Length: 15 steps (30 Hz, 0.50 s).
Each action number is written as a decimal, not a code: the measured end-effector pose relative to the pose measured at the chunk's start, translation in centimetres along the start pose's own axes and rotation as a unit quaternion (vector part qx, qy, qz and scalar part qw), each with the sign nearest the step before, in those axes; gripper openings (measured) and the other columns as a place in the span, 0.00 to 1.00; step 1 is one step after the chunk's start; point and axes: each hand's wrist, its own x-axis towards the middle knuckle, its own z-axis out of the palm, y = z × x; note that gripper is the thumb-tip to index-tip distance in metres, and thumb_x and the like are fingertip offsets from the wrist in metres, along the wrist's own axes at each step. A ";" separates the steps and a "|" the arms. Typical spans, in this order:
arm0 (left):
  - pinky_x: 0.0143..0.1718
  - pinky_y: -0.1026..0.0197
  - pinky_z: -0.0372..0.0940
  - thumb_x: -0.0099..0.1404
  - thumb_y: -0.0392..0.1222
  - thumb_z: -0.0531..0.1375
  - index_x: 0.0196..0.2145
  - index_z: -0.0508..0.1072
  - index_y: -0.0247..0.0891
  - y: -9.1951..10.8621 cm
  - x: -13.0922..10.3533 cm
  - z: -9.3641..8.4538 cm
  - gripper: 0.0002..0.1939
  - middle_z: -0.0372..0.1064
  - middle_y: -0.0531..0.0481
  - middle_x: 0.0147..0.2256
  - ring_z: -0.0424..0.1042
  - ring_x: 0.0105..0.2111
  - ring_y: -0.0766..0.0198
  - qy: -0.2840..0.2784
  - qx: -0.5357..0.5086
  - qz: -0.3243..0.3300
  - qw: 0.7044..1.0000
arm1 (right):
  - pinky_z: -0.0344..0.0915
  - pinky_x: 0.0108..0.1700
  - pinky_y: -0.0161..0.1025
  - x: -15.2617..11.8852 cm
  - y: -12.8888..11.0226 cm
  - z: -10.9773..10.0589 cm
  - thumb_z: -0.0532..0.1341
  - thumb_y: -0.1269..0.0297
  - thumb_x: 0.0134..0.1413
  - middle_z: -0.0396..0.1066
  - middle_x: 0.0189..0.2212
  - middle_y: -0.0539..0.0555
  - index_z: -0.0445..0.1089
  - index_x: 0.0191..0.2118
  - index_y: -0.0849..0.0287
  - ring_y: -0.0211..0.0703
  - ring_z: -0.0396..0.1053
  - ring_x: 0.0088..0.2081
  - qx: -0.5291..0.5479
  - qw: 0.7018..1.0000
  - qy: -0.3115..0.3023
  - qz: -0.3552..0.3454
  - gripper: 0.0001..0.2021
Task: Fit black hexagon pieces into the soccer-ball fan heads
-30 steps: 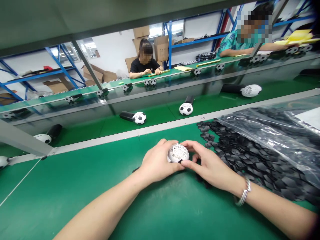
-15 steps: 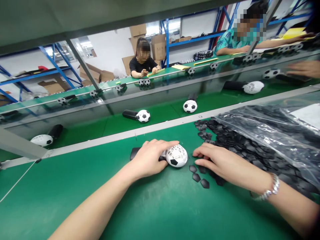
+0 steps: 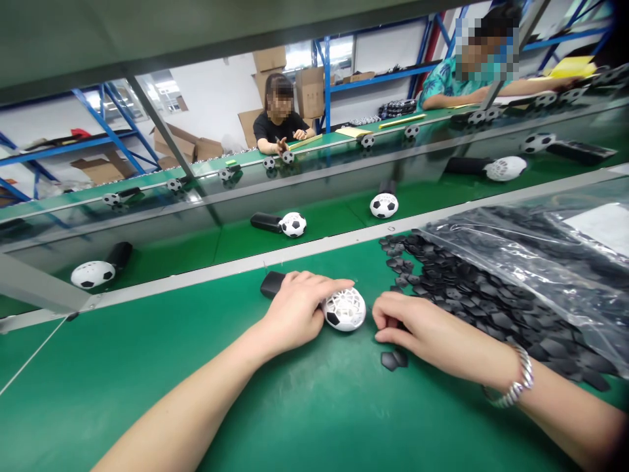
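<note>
My left hand (image 3: 297, 308) is closed around the neck of a soccer-ball-headed device lying on the green bench. Its white ball head (image 3: 345, 309) has open cutouts on top and a few black patches, and its black handle (image 3: 272, 284) sticks out behind my fingers. Just right of the ball, apart from it, my right hand (image 3: 407, 324) hovers low with curled fingers; whatever they hold, if anything, is hidden. Below that hand lie two loose black pentagon pieces (image 3: 390, 360), partly overlapping.
A heap of black pentagon pieces (image 3: 466, 295) spreads at right, beside a clear plastic bag (image 3: 540, 255). Beyond the metal rail (image 3: 236, 266), a green conveyor (image 3: 324, 223) carries several similar devices. Two people sit across at a far bench.
My right hand has shifted left and slightly down, closer to the ball, with its fingers more curled. Fewer loose pentagons show below it. The conveyor devices have moved right.
</note>
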 end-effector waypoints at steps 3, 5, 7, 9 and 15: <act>0.47 0.54 0.53 0.52 0.25 0.49 0.53 0.61 0.52 0.0 0.0 0.0 0.33 0.68 0.56 0.47 0.63 0.46 0.59 -0.001 0.004 0.002 1.000 | 0.62 0.28 0.35 0.1 0.1 -0.6 0.56 0.67 0.54 0.66 0.25 0.47 0.64 0.30 0.54 0.39 0.65 0.26 0.072 0.997 0.032 0.001 0.03; 0.48 0.54 0.53 0.53 0.26 0.49 0.53 0.60 0.52 0.0 0.1 0.1 0.32 0.68 0.56 0.47 0.63 0.45 0.59 -0.002 0.007 0.000 1.000 | 0.64 0.33 0.37 0.2 -0.1 -0.7 0.55 0.66 0.56 0.69 0.30 0.49 0.67 0.36 0.53 0.40 0.67 0.31 0.095 0.994 0.054 -0.026 0.05; 0.48 0.54 0.53 0.53 0.26 0.49 0.53 0.60 0.52 -0.1 0.1 0.0 0.32 0.68 0.56 0.47 0.63 0.46 0.59 -0.005 0.008 0.000 1.000 | 0.64 0.37 0.38 0.2 -0.3 -0.6 0.54 0.66 0.57 0.70 0.33 0.50 0.69 0.36 0.53 0.42 0.68 0.35 0.092 0.991 0.073 -0.063 0.07; 0.48 0.54 0.53 0.52 0.26 0.50 0.53 0.60 0.52 0.0 0.1 -0.1 0.33 0.67 0.56 0.47 0.63 0.46 0.59 -0.009 0.009 -0.001 1.000 | 0.64 0.38 0.39 0.2 -0.6 -0.4 0.55 0.66 0.56 0.70 0.33 0.51 0.70 0.35 0.53 0.43 0.68 0.36 0.098 0.988 0.089 -0.078 0.07; 0.54 0.47 0.48 0.47 0.52 0.64 0.54 0.59 0.48 0.6 0.1 -0.1 0.37 0.67 0.50 0.46 0.61 0.47 0.53 -0.020 -0.022 -0.013 0.999 | 0.64 0.37 0.39 0.4 -0.7 0.2 0.57 0.66 0.55 0.69 0.32 0.51 0.72 0.32 0.54 0.42 0.67 0.35 0.133 0.984 0.094 -0.074 0.06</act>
